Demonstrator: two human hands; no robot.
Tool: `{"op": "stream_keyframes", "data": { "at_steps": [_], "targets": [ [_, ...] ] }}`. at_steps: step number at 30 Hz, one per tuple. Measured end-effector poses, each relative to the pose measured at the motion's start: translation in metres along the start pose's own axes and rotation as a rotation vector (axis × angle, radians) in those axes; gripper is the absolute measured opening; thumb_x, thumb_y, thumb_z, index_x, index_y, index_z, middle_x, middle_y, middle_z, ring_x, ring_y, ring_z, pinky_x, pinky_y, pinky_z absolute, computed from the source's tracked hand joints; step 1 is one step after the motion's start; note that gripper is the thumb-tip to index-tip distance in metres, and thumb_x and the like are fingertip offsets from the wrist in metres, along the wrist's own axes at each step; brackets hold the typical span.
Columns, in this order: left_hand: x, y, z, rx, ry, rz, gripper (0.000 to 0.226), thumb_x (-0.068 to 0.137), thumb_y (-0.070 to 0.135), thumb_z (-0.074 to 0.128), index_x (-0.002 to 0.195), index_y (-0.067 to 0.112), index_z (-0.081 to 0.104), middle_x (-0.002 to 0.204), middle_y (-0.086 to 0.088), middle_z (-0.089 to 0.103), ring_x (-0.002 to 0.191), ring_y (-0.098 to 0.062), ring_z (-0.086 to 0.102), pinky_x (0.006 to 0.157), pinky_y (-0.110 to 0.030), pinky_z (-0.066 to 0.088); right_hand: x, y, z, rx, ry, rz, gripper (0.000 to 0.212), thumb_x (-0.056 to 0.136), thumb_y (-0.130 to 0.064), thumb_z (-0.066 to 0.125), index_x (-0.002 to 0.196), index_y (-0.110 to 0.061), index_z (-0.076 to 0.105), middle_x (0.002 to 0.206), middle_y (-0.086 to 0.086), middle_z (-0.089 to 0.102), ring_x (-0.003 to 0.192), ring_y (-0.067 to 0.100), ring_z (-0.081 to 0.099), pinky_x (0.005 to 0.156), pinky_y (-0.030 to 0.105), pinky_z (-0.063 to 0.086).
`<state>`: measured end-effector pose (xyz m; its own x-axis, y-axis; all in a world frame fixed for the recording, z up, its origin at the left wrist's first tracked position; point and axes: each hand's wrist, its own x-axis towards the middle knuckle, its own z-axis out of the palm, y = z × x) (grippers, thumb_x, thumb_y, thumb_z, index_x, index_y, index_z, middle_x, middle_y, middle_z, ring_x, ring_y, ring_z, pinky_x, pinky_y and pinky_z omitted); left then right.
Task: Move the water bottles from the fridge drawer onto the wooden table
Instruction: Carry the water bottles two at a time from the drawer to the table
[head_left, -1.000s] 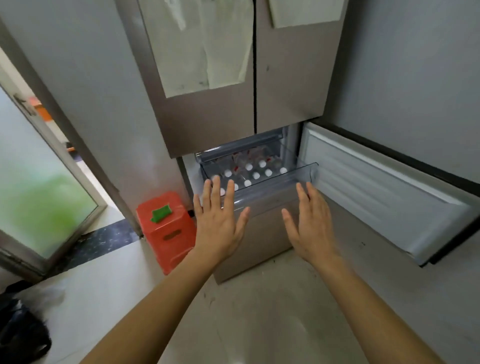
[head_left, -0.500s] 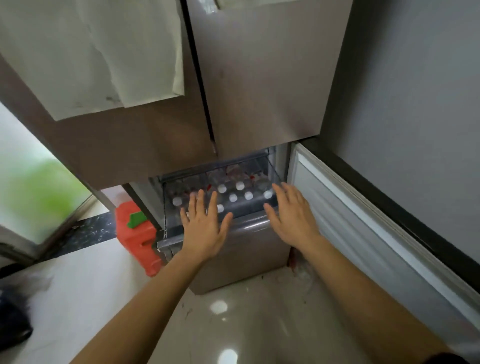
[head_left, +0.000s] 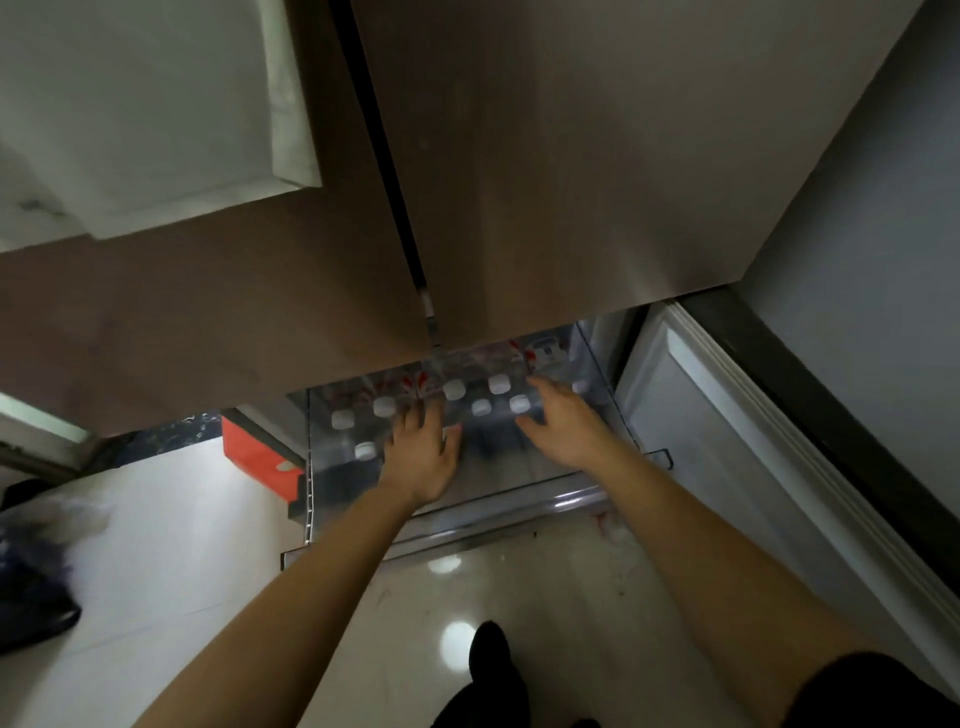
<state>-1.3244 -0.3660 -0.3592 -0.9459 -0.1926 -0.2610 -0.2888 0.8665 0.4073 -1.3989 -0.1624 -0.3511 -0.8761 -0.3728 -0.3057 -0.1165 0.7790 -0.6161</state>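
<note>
White-capped water bottles (head_left: 498, 384) in fridge drawer (head_left: 524, 480); left hand (head_left: 421, 457), right hand (head_left: 563, 426) outstretched, fingers spread, empty.

Water bottles (head_left: 454, 389): white caps, red-white labels. Fridge doors (head_left: 571, 182) brushed brown. Box (head_left: 260, 457) orange-red.

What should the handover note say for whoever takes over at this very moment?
Left hand: open, holding nothing, fingers over the water bottles in the fridge drawer.
Right hand: open, fingers spread above bottles further right, holding nothing.
Bottles: upright in the drawer, white caps up, none lifted out.
Done: the drawer stands open.
Left: grip the bottles and carry them all to the wooden table, which is out of view.
</note>
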Motion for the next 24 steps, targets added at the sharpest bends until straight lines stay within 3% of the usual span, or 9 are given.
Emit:
{"op": "stream_keyframes", "data": {
  "at_steps": [4,9,11,14,16,19,22,24],
  "targets": [
    [0.033,-0.008,0.006,-0.026,-0.067,-0.002,0.061,0.100,0.043,0.032,0.156,0.025,0.019,0.160,-0.014,0.026,0.144,-0.039,0.024,0.115,-0.049,0.027,0.033,-0.006,0.010,-0.021,-0.085,-0.013,0.058,0.097,-0.019,0.057,0.151,-0.023,0.036,0.145,0.009,0.047,0.126,0.030,0.051,0.100,0.034,0.042],
    [0.063,-0.009,0.017,-0.013,-0.101,0.030,0.078,0.080,0.055,0.012,0.154,0.033,0.025,0.160,-0.012,0.027,0.143,-0.037,0.026,0.114,-0.050,0.028,0.065,-0.013,0.023,0.054,-0.128,0.024,0.059,0.091,-0.007,0.057,0.143,-0.027,0.039,0.136,0.005,0.052,0.116,0.028,0.057,0.095,0.042,0.052],
    [0.068,-0.009,0.021,-0.031,-0.100,0.019,0.074,0.081,0.048,0.019,0.153,0.035,0.027,0.160,-0.012,0.028,0.143,-0.037,0.026,0.114,-0.050,0.029,0.071,-0.015,0.026,0.112,-0.154,0.035,0.063,0.090,-0.001,0.056,0.146,-0.024,0.040,0.139,0.007,0.052,0.122,0.028,0.055,0.100,0.034,0.047],
    [0.071,-0.016,0.020,-0.188,-0.128,-0.029,0.064,0.086,0.042,0.034,0.149,0.038,0.036,0.154,-0.010,0.039,0.136,-0.037,0.038,0.111,-0.050,0.036,0.070,-0.013,0.029,0.218,-0.169,0.031,0.067,0.087,0.011,0.054,0.147,-0.017,0.044,0.142,0.010,0.052,0.124,0.025,0.053,0.093,0.019,0.037],
    [0.068,-0.016,0.017,-0.272,-0.113,-0.037,0.053,0.092,0.031,0.047,0.145,0.037,0.044,0.144,-0.012,0.051,0.126,-0.035,0.051,0.106,-0.048,0.043,0.065,-0.012,0.029,0.283,-0.151,0.049,0.062,0.088,0.011,0.054,0.143,-0.018,0.050,0.138,0.011,0.056,0.114,0.019,0.055,0.093,0.022,0.041],
    [0.052,-0.007,0.007,-0.401,-0.110,-0.065,0.044,0.094,0.021,0.054,0.136,0.032,0.053,0.122,-0.011,0.064,0.105,-0.028,0.061,0.097,-0.041,0.051,0.053,-0.010,0.026,0.297,-0.144,0.074,0.049,0.087,0.004,0.063,0.132,-0.015,0.061,0.126,0.010,0.065,0.114,0.026,0.061,0.099,0.038,0.050],
    [0.027,0.000,-0.002,-0.442,-0.098,-0.083,0.040,0.085,0.028,0.061,0.125,0.030,0.055,0.116,-0.010,0.062,0.102,-0.028,0.060,0.089,-0.037,0.051,0.032,-0.007,0.017,0.357,-0.140,0.090,0.053,0.080,0.003,0.075,0.125,-0.024,0.064,0.121,0.001,0.065,0.112,0.020,0.061,0.087,0.025,0.052],
    [0.011,0.000,-0.005,-0.336,-0.066,-0.056,0.038,0.076,0.039,0.062,0.112,0.033,0.050,0.115,-0.011,0.058,0.107,-0.032,0.054,0.091,-0.042,0.049,0.017,-0.006,0.011,0.364,-0.117,0.089,0.042,0.078,-0.004,0.081,0.103,-0.033,0.065,0.115,-0.004,0.064,0.106,0.016,0.061,0.072,0.015,0.047]
  ]
}}
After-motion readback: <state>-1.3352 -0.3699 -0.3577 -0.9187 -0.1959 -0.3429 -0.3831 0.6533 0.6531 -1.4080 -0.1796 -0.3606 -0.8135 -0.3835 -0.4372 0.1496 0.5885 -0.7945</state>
